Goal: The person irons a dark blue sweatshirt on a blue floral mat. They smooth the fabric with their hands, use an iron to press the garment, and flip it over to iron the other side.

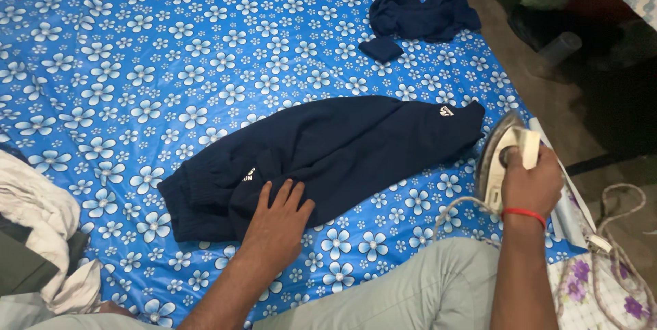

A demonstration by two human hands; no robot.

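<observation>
Two hands apart: left hand (277, 217) flat on navy trousers (328, 155), right hand (534, 183) gripping iron (496, 159) tipped up at sheet's (137, 63) right edge; pressing apparently unfinished.

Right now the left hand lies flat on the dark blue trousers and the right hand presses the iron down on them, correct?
Not quite. In the head view the right hand holds the iron tipped up beside the dark blue trousers, off the cloth. The left hand does lie flat on them.
</observation>
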